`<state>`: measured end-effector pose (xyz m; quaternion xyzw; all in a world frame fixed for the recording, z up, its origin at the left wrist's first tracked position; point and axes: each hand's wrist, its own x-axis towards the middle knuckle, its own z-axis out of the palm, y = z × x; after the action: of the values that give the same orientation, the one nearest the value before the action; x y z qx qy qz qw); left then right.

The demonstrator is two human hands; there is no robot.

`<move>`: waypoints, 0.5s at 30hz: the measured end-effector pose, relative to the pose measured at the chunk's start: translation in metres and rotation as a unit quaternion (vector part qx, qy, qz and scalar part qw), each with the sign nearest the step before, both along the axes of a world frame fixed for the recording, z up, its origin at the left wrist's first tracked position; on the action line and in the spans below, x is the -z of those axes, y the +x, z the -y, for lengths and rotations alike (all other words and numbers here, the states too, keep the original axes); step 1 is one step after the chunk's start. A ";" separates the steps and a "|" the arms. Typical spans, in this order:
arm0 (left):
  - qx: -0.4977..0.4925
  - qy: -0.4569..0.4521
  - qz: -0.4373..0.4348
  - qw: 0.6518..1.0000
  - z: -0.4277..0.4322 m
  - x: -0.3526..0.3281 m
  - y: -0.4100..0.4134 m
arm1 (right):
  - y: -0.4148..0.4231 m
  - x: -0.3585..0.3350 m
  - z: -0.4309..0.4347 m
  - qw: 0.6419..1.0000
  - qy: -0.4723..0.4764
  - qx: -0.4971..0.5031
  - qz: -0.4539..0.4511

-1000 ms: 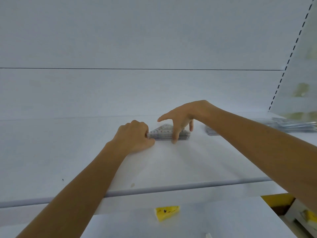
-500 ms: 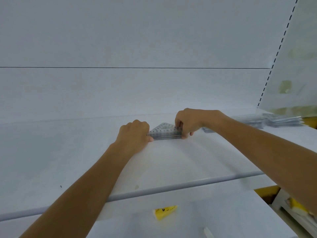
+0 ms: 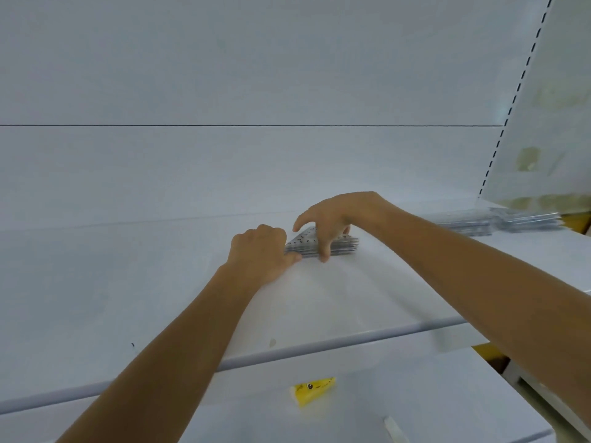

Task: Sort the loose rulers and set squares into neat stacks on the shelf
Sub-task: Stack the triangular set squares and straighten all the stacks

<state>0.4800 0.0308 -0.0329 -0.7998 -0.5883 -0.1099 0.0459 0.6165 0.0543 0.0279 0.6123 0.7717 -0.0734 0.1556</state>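
Presently the set-square stack (image 3: 343,246) sits mid-shelf (image 3: 160,282), my left hand (image 3: 260,254) curled, apparently pinching its left corner, my right hand (image 3: 329,219) spread flat over top and front edge; light, stiff, slippery plastic, best squared by its edges.

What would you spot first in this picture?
Two hands meet on the shelf at a stack of clear set squares: the left hand curls against its left end, the right hand spreads fingers over its top. Below, a yellow thing lies on the lower shelf, bright amid all the white.
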 end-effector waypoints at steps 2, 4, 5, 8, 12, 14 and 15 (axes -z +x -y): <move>-0.001 0.002 0.002 1.000 -0.001 0.001 0.000 | -0.002 0.001 -0.003 1.000 0.002 -0.002 0.023; -0.006 0.005 0.002 1.000 -0.002 0.000 -0.001 | 0.000 0.000 -0.006 0.998 0.021 -0.009 0.060; -0.012 0.006 0.003 1.000 -0.002 0.000 -0.003 | 0.003 0.000 -0.005 0.997 0.035 -0.016 0.065; -0.030 0.019 0.008 0.999 0.001 -0.005 -0.005 | 0.020 -0.004 0.001 0.997 0.063 -0.035 -0.001; 0.001 0.082 0.021 0.996 0.006 -0.013 0.005 | 0.064 -0.006 0.005 0.990 0.100 -0.038 -0.096; 0.035 0.101 0.012 0.994 0.008 -0.019 0.014 | 0.096 -0.008 0.006 0.984 0.108 -0.028 -0.136; 0.051 0.103 0.008 0.993 0.009 -0.022 0.020 | 0.113 -0.009 0.005 0.982 0.111 -0.021 -0.151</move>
<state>0.4997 0.0220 -0.0111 -0.8187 -0.5328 -0.1786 0.1180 0.7298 0.0491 0.0371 0.5914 0.8023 -0.0753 -0.0299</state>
